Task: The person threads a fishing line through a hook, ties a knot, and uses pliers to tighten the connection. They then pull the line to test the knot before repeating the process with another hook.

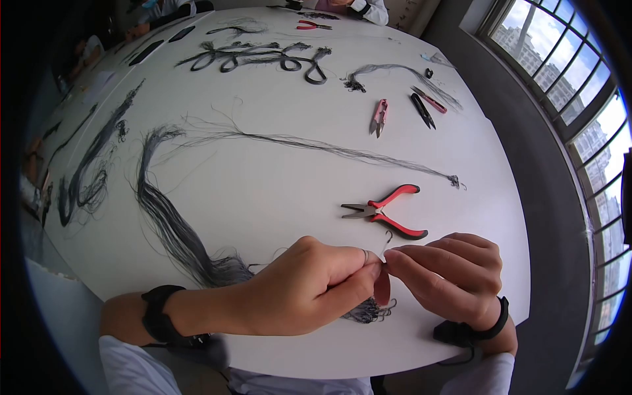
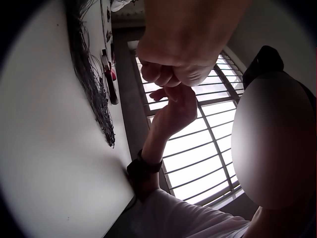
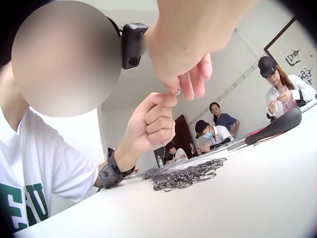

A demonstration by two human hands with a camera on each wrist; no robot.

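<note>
In front of the person, the left hand (image 1: 309,283) and right hand (image 1: 454,270) meet with their fingertips close together. Between them a small fishing hook (image 1: 388,238) stands up, its bend above the fingers. The left thumb and index finger pinch at its lower end, where a thin band circles that index finger. Right thumb and index finger pinch at the same spot, and the line there is mostly hidden. Under the left hand lies a bundle of dark fishing lines (image 1: 174,220), its cluster of hooks (image 3: 185,176) on the table below the hands.
Red-handled pliers (image 1: 378,209) lie open just beyond the hands. Farther out are pink thread snips (image 1: 380,118), black snips (image 1: 422,110) and more line bundles (image 1: 253,58) on the white table (image 1: 276,178). Other people sit around it; a barred window (image 1: 566,72) is at right.
</note>
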